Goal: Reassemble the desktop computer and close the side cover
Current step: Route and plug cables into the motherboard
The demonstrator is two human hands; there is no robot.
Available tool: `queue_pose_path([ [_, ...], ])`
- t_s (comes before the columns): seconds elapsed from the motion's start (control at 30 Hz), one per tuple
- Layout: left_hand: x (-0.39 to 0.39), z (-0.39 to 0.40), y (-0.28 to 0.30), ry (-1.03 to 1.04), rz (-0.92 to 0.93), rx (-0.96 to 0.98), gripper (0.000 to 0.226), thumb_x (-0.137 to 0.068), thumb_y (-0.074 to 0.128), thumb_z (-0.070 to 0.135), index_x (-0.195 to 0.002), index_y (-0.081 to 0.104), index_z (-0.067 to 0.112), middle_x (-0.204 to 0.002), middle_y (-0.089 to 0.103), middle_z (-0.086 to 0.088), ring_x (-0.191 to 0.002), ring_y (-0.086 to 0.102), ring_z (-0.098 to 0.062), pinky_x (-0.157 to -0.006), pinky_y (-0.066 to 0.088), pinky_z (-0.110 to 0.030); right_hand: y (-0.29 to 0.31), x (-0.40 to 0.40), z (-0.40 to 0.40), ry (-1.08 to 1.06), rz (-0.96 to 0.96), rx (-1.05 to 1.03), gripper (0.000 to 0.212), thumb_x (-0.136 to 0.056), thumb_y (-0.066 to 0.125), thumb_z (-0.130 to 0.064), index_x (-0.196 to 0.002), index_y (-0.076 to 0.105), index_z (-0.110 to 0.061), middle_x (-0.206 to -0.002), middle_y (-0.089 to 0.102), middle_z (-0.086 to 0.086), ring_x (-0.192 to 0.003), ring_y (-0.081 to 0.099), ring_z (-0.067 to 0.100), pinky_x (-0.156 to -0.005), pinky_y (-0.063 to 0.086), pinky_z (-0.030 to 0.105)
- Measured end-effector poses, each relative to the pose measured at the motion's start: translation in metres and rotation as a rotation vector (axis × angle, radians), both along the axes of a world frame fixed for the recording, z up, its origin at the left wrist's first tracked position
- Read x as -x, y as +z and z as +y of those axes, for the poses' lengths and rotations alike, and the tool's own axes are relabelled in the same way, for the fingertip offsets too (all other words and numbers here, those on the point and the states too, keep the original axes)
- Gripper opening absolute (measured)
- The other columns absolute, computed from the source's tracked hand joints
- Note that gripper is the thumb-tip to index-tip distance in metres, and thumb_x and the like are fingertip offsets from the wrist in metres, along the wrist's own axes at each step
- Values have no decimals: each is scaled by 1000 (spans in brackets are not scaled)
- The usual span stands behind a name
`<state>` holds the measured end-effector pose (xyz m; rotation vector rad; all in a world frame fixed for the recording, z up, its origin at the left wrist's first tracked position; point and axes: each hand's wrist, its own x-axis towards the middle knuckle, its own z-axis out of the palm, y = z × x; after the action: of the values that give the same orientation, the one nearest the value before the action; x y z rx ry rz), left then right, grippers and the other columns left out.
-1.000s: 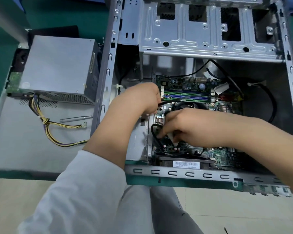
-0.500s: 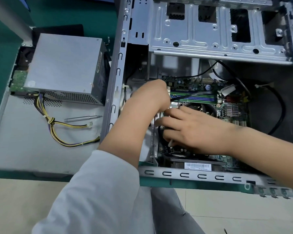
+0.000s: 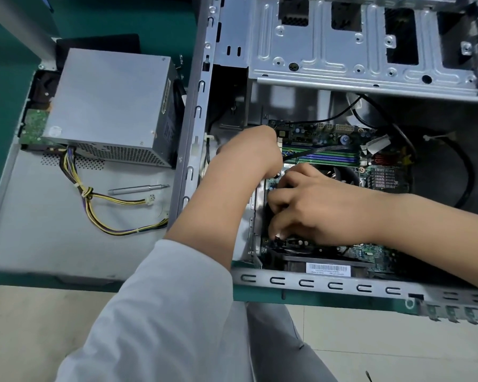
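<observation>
Since a second ago my right hand point(image 3: 315, 208) slid down the motherboard point(image 3: 370, 252), fingertips pinching a small connector point(image 3: 278, 239) at its near edge; left hand point(image 3: 255, 153) grips a black cable point(image 3: 315, 152). Next: seat it squarely.

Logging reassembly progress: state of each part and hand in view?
computer case: lying on its side, cover off
power supply: outside the case, on the side panel, cables loose
screwdriver: lying on the panel, untouched
motherboard: in the case
left hand: inside the case, fingers hidden
right hand: fingers curled over the board's left edge; grip unclear
</observation>
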<state>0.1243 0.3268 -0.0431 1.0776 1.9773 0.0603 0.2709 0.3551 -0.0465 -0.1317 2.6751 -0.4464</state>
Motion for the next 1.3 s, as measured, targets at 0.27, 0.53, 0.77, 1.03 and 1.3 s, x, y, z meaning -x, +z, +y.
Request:
queue_pose_path([
  [0.27, -1, 1, 0, 7, 27, 3, 28, -84, 58, 1, -109, 64, 14, -100, 68, -5, -92, 66, -24, -86, 55, -40, -2, -7, 10, 74, 123, -9, 18, -88, 58, -35, -100, 72, -33, -89, 60, -12, -96, 54, 26, -88, 41, 42],
  [0.53, -1, 2, 0, -9, 48, -15, 27, -87, 61, 6, -111, 64, 16, -97, 66, -5, -88, 65, -24, -83, 55, -36, -2, -6, 12, 234, 43, -128, 29, -84, 50, -23, -100, 71, -34, -95, 56, -15, -106, 49, 27, -107, 27, 47],
  [0.77, -2, 2, 1, -50, 40, 6, 24, -88, 61, 7, -111, 64, 14, -98, 67, -7, -89, 66, -24, -82, 54, -35, -1, -11, 5, 330, -58, -308, 35, -78, 39, -25, -99, 66, -32, -102, 45, -13, -114, 36, 25, -112, -2, 59],
  [1.03, -2, 2, -2, -93, 61, 2, 26, -88, 60, 5, -111, 64, 15, -103, 64, -6, -91, 63, -25, -85, 54, -36, -1, -8, 0, 289, 20, -257, 21, -91, 43, -16, -85, 62, -24, -89, 59, -9, -118, 39, 30, -104, 25, 47],
  [1.3, -2, 4, -5, -89, 58, -6, 20, -88, 62, 8, -106, 66, 15, -101, 65, -5, -92, 62, -24, -82, 52, -36, 3, -7, 4, 164, -97, -146, 41, -70, 37, -25, -94, 70, -31, -86, 66, -16, -116, 33, 14, -105, 15, 42],
])
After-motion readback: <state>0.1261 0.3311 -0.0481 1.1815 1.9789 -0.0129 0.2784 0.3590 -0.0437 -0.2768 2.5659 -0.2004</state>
